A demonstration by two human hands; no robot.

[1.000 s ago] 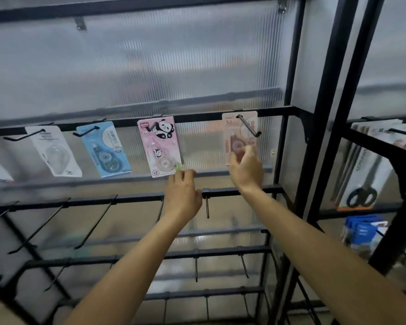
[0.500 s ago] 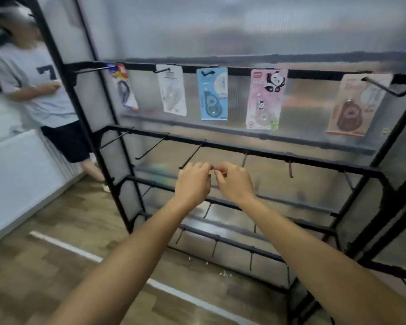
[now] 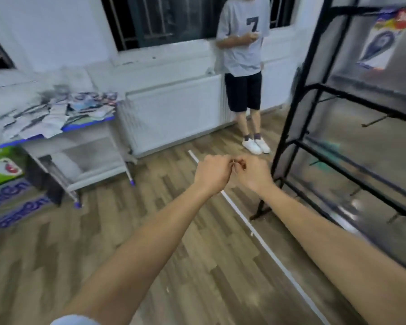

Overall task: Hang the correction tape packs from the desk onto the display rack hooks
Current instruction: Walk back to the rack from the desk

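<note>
The left hand [image 3: 212,173] and the right hand [image 3: 256,175] are held out together over the wooden floor [image 3: 150,231], fingers curled with the fingertips meeting; whether they pinch anything between them cannot be told, as the spot is small and blurred. Just right of the hands stands the black display rack [image 3: 314,90], its cross bars carrying thin hooks that jut toward the room. At the rack's top right hangs one pack [image 3: 380,41]: a white card with a dark teardrop-shaped dispenser on it and a red and yellow header. Well left of the rack, the worktop [image 3: 89,124] with a blue edge holds a loose heap of correction tape packs [image 3: 63,111], seen as smeared white, blue and dark cards that overlap one another. Between worktop and rack, by a white radiator [image 3: 174,113], stands a person [image 3: 243,43] in a grey shirt marked 7, dark shorts and white shoes. A white line [image 3: 263,242] runs along the floor under the hands.
</note>
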